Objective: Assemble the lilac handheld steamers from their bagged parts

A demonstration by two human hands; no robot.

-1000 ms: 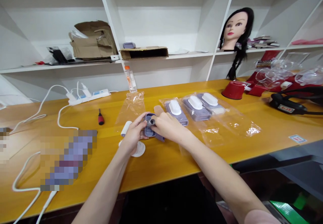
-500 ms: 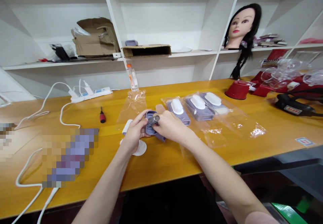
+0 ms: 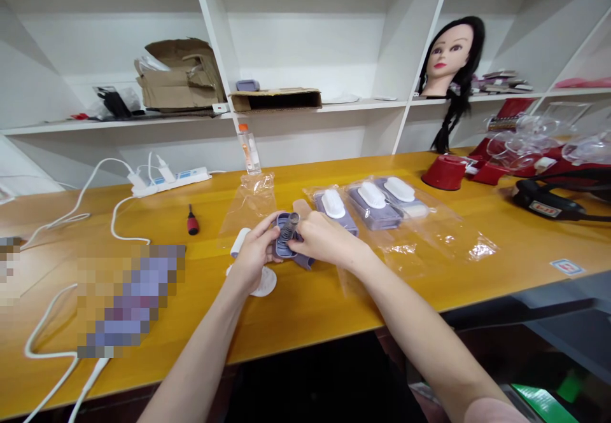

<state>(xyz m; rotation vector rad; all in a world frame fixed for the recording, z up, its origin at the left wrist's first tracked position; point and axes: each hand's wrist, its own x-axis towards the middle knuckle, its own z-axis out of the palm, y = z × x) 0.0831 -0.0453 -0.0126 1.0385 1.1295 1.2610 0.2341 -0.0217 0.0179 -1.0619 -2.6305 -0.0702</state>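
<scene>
My left hand is closed round the left side of a purple-grey plastic housing, whose open hollow faces up. A metal coil spring stands tilted in the hollow. At the spring, my right hand has its fingers bent and pressed against it from the right. Under and beside my left hand lie a white rounded part and a flat white disc. Another purple-grey piece shows below my right hand.
Bagged purple-grey units with white tops lie to the right. A red-handled screwdriver, white power strip and clear bottle are further left. Red machines and a black tool stand at the right.
The spring now shows more of its length and leans up out of the housing. My right fingers have shifted slightly. The whole view has moved a little.
</scene>
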